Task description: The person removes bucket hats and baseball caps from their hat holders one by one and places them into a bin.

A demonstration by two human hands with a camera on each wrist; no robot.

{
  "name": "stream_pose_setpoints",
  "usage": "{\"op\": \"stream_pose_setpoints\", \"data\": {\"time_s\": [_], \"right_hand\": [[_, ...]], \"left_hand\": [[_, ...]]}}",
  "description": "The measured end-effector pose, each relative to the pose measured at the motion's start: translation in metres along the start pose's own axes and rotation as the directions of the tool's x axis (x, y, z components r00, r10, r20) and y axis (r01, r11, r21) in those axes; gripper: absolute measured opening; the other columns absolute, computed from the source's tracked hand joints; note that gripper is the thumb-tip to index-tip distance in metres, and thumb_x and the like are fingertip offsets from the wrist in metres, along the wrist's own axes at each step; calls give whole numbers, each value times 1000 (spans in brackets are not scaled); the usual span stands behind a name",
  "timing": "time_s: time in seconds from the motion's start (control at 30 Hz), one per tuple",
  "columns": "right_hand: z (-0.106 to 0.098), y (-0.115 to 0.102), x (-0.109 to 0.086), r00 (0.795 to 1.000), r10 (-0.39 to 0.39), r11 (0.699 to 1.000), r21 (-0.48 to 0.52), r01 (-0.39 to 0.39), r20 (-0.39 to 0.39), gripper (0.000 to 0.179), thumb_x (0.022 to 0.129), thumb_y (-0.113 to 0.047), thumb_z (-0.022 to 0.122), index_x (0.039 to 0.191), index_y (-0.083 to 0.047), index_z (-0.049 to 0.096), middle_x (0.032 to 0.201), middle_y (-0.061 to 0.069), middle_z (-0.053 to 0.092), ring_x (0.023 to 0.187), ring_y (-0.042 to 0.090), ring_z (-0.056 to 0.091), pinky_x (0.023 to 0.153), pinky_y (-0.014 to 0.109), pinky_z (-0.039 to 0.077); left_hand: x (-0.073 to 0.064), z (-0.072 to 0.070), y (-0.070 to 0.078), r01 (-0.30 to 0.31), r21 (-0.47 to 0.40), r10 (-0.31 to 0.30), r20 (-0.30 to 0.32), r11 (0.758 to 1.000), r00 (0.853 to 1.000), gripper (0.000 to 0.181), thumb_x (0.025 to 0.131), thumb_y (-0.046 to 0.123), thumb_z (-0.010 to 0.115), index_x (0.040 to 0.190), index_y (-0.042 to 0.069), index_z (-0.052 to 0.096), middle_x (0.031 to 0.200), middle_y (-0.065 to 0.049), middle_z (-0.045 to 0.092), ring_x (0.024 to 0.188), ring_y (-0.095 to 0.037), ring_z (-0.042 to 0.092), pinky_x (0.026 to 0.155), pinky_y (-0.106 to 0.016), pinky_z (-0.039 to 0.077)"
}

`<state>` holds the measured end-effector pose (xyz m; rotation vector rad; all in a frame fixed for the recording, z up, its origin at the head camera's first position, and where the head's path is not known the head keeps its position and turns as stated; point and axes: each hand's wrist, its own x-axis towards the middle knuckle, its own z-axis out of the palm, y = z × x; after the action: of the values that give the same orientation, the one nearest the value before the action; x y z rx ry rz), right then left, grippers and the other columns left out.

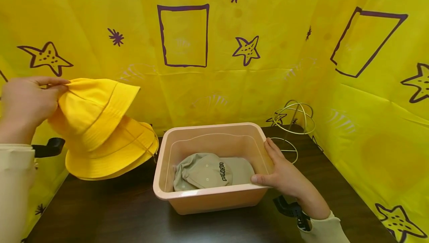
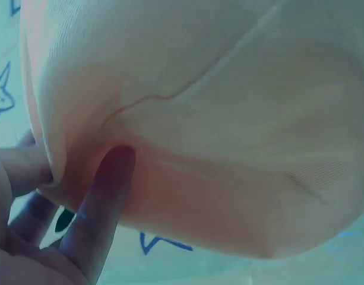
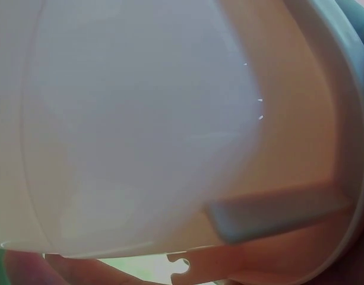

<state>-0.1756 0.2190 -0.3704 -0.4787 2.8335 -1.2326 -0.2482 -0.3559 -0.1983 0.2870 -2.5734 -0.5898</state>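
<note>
In the head view my left hand (image 1: 37,96) pinches the crown of a yellow bucket hat (image 1: 95,111) at the left. More yellow brim (image 1: 110,161) shows directly below it, overlapping, with a thin cord at its right edge. The left wrist view has the fingers bent against the hat's fabric (image 2: 229,113). My right hand (image 1: 285,170) grips the right front corner of a peach plastic bin (image 1: 214,200), thumb over the front rim and fingers along the right rim. Inside the bin lies a beige baseball cap (image 1: 204,170) with dark lettering, brim to the right.
The bin stands on a dark wooden table (image 1: 110,209). Behind its right end is a gold wire stand (image 1: 295,118) with round loops. Yellow cloth (image 1: 218,98) with purple drawings hangs along the back and right side.
</note>
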Motion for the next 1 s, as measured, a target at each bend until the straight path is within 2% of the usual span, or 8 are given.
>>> {"op": "stream_pose_setpoints", "data": {"time_s": [0.07,0.2,0.27,0.33,0.57,0.73,0.83,1.0], "right_hand": [[0,0,0,1000,-4,1000,1,4,-1,121,74,-49,85,158,2,14,165,16,3,142,47,19,107,66,22],[0,0,0,1000,-9,1000,1,9,1,120,74,-48,85,158,2,14,164,17,3,141,47,20,106,66,23],[0,0,0,1000,-11,1000,2,11,2,120,75,-48,85,158,2,14,164,17,3,141,47,20,106,66,24],[0,0,0,1000,-10,1000,1,10,3,120,75,-48,85,158,2,14,164,17,3,141,47,20,106,67,24],[0,0,0,1000,-8,1000,8,8,2,120,74,-48,85,157,3,14,165,16,3,141,47,21,106,66,23],[1,0,0,1000,-5,1000,1,5,4,120,75,-50,85,158,2,14,165,15,3,141,47,21,106,67,23],[0,0,0,1000,-3,1000,2,3,5,121,74,-50,84,158,1,14,165,16,3,141,47,21,106,67,24],[0,0,0,1000,-2,1000,4,2,4,120,75,-50,84,158,1,14,165,15,3,141,47,22,106,67,24]], "left_hand": [[0,-7,1,33,-56,-35,-35,998,999,44,102,37,53,132,8,66,104,-4,63,62,-19,46,43,-31,37],[1,-18,8,72,-196,-84,-56,978,995,27,100,38,55,123,39,68,83,22,54,49,-13,45,38,-28,37],[1,-23,16,86,-247,-103,-57,965,993,20,100,37,56,114,47,66,69,25,50,38,-16,42,34,-29,35],[-1,-28,25,83,-282,-105,-63,956,992,20,100,35,57,112,48,67,62,25,50,36,-17,41,33,-29,35],[-6,-39,53,72,-370,-111,-87,926,990,30,98,32,60,126,36,70,87,21,51,48,-7,46,35,-24,35],[-10,-43,66,81,-454,-135,-88,887,987,32,99,34,61,130,34,68,74,15,55,39,-12,43,31,-27,33],[-12,-44,73,68,-525,-143,-104,848,984,31,97,34,64,128,32,70,69,10,55,36,-14,42,30,-27,32],[-11,-43,87,25,-692,-186,-160,722,969,23,92,26,72,114,27,78,80,8,59,44,-7,49,32,-20,35]]}}
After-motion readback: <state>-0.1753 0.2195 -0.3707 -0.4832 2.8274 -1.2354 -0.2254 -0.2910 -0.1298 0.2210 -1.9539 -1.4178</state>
